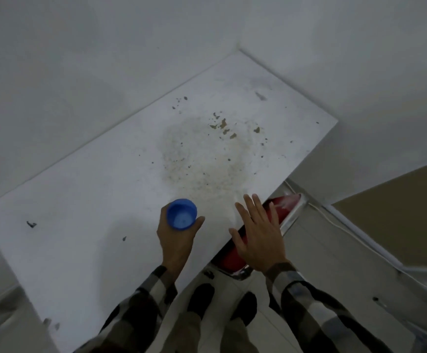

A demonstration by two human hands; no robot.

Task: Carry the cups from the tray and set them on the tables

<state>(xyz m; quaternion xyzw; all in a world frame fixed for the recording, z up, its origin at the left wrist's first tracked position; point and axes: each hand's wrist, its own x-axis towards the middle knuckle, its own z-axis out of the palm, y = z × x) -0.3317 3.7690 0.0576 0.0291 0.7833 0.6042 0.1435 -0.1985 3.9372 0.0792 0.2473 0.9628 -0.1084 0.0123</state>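
Observation:
My left hand (175, 238) is wrapped around a blue plastic cup (181, 214), holding it upright with its open mouth facing up, above the near part of a white table (92, 200). Whether the cup's base touches the tabletop is hidden by my hand. My right hand (257, 234) hovers flat with fingers spread over the table's near right edge, holding nothing. No tray is in view.
The white tabletop is stained and chipped around its middle (207, 154) and stands in a corner of white walls. A red seat (278, 212) with a metal frame sits tucked under the table's right edge. My dark shoes (222, 301) stand on pale floor.

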